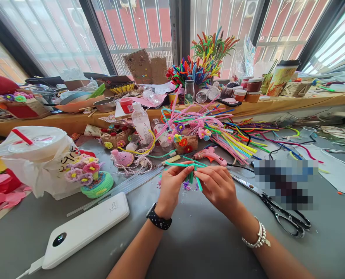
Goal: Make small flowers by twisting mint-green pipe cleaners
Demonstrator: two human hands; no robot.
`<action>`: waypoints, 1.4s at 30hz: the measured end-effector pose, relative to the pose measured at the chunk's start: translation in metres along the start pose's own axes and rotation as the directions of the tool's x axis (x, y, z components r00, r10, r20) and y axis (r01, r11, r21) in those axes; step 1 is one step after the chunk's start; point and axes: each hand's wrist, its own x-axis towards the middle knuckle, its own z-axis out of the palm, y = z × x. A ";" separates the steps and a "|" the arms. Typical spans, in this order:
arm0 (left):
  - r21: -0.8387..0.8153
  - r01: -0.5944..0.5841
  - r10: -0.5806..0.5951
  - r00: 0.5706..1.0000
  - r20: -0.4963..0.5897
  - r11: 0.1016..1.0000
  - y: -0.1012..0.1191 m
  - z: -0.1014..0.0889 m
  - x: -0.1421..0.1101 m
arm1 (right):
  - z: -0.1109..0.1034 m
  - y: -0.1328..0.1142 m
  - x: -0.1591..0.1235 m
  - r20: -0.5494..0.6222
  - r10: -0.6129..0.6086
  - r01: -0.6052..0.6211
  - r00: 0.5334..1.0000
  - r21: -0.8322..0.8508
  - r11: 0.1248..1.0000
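Both of my hands meet over the middle of the grey table, fingers pinched on green pipe cleaners [199, 183]. My left hand [175, 180] grips them from the left, and one light green end sticks out past its fingertips. From the right, my right hand [219, 186] pinches the same bundle, with a short end pointing down below its fingers. The exact join between the fingertips is partly hidden. Just beyond the hands lies a pink glue gun [210, 155]. Small purple bits [186, 186] are scattered on the table beneath the fingers.
Large black-handled scissors [273, 207] lie to the right. A white power bank [87, 230] with a cable lies at the front left, near a bagged drink cup [41, 159] and a crocheted flower pot [97, 184]. Behind spreads a pile of coloured pipe cleaners [227, 139].
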 end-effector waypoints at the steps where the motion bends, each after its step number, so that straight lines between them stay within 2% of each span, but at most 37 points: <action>1: 0.008 -0.015 0.015 1.000 -0.004 1.000 0.000 0.001 0.000 | 0.001 -0.001 0.000 0.002 0.005 -0.005 1.000 0.006 1.000; 3: 0.023 -0.019 0.018 1.000 0.007 1.000 0.001 0.001 -0.001 | 0.002 -0.001 -0.001 0.014 0.011 -0.011 1.000 0.011 1.000; 9: 0.070 0.029 -0.039 0.989 0.143 0.997 0.007 -0.003 -0.001 | 0.002 0.001 -0.002 0.016 0.072 -0.073 0.997 0.059 0.996; 15: 0.112 -0.030 0.009 0.984 0.180 0.993 0.007 -0.005 -0.001 | 0.002 0.000 -0.001 0.025 0.014 -0.014 1.000 0.006 1.000; 22: 0.215 -0.113 0.069 0.976 0.205 0.970 0.005 -0.003 -0.002 | 0.000 -0.002 0.000 0.040 0.016 -0.016 0.999 0.017 1.000; 24: 0.297 -0.172 0.107 0.969 0.224 0.939 0.004 -0.004 0.000 | 0.000 0.000 0.000 0.073 0.006 -0.008 0.997 0.034 0.999; 26: 0.416 -0.258 0.155 0.951 0.266 0.872 0.002 -0.008 0.002 | -0.001 0.002 0.001 0.140 -0.003 -0.009 0.990 0.082 0.997; 29: 0.597 -0.412 0.205 0.900 0.384 0.689 0.003 -0.012 0.005 | -0.005 0.006 0.004 0.259 0.052 -0.109 0.965 0.211 0.971; 31: 0.652 -0.483 0.192 0.863 0.468 0.585 0.006 -0.014 0.005 | -0.010 0.010 0.008 0.336 0.151 -0.257 0.930 0.298 0.919; 32: 0.657 -0.502 0.171 0.848 0.501 0.563 0.008 -0.015 0.005 | -0.012 0.012 0.010 0.381 0.204 -0.339 0.902 0.333 0.880; 34: 0.640 -0.506 0.112 0.826 0.552 0.578 0.011 -0.015 0.004 | -0.016 0.015 0.013 0.480 0.286 -0.496 0.829 0.396 0.773; 37: 0.568 -0.432 0.016 0.805 0.593 0.701 0.016 -0.015 0.001 | -0.021 0.020 0.017 0.618 0.347 -0.695 0.705 0.505 0.513; 39: 0.492 -0.338 -0.032 0.799 0.601 0.802 0.018 -0.015 0.000 | -0.021 0.022 0.018 0.677 0.369 -0.771 0.637 0.548 0.324; 42: 0.359 -0.198 -0.069 0.789 0.611 0.912 0.019 -0.015 -0.002 | -0.020 0.023 0.017 0.704 0.400 -0.802 0.587 0.572 0.170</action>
